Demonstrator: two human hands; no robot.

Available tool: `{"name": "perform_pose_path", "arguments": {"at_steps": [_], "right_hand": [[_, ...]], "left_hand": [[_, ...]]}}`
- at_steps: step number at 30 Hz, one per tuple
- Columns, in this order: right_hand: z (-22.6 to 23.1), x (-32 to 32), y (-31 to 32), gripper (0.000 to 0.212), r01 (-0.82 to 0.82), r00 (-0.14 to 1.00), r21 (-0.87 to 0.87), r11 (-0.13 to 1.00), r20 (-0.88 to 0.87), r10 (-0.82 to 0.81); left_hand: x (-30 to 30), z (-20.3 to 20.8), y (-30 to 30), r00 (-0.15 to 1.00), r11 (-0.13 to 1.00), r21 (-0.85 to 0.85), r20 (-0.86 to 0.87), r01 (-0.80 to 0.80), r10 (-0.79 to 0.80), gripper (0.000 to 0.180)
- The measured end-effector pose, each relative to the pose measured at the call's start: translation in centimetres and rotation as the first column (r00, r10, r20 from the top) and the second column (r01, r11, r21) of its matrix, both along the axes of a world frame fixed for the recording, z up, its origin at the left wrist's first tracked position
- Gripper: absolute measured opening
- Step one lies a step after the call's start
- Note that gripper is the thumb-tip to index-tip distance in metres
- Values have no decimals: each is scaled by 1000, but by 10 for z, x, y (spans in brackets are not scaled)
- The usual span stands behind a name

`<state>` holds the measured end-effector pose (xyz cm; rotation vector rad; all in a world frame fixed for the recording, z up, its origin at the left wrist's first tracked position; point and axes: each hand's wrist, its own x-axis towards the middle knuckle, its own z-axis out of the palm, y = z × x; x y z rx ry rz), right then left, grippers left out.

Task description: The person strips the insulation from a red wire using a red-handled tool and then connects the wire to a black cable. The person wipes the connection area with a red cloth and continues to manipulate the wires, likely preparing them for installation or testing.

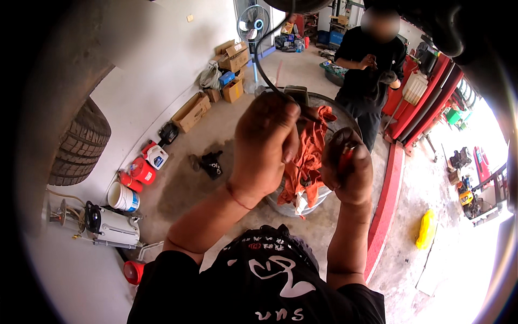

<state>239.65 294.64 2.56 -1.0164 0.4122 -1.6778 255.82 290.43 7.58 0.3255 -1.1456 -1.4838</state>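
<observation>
**Above the round stand: left hand on cable, right hand on red tool**

Above the round stand (283, 208), the left hand (265, 148) is closed on the cable (260, 67), thumb pressed against curled fingers. The right hand (348, 167) is clenched around the red tool (345, 160); the fingers hide most of it, so its kind cannot be told. A gap separates the hands, with the cloth (308, 154) visible through it.

Clearance: on the left, concrete floor (226, 143) extends from the stand to the row of containers by the wall, with a black object (210, 164) lying on it. On the right, the red ledge (389, 208) bounds the work area. Beyond the stand, a person (372, 65) in dark clothing stands near its far right edge.

Cable: black, slim, evenly round. It leaves the top of the left hand, bows leftward and rises to the upper edge of view.

Materials: the cloth is orange-red, crumpled into soft folds. The stand has a curved rim. Along the wall are cardboard boxes (191, 112), a white cylindrical bucket (123, 196) and a tyre (81, 143) with blocky tread.
</observation>
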Motion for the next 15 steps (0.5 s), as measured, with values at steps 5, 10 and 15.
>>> {"name": "perform_pose_path", "arguments": {"at_steps": [5,10,15], "right_hand": [[0,6,-9,37,-144,987,148,978,-51,153],[7,24,-10,32,-34,997,134,990,-64,43],[14,33,-7,33,13,997,141,990,-82,-2]], "left_hand": [[7,6,8,997,990,119,-31,79,-76,9],[9,5,10,997,994,87,-36,72,-69,10],[9,7,16,996,991,98,-37,88,-85,10]]}}
